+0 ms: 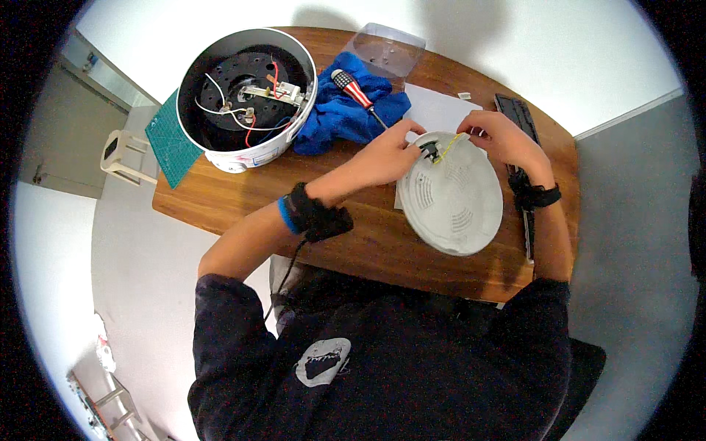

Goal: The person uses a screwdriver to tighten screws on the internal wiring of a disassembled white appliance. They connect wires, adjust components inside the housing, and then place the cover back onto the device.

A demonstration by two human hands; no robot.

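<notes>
My left hand (397,151) has its fingers closed at the upper left rim of a round white plastic cover (448,213) with slotted vents, beside a small dark component (430,151) on it. My right hand (493,136) is bent over the cover's upper right rim, fingertips pinched at a thin yellow wire (449,148) that runs to the component. The cover lies over a white sheet (434,103). Just behind my left hand a screwdriver (349,87) with a flag-patterned handle lies on a blue cloth (327,125).
A round white appliance body (220,156) with loose wires sits at back left on the wooden table (353,242), beside a green mat (170,136). A clear plastic piece (390,44) lies at back, a long black part (518,110) at right. A stool (121,154) stands left.
</notes>
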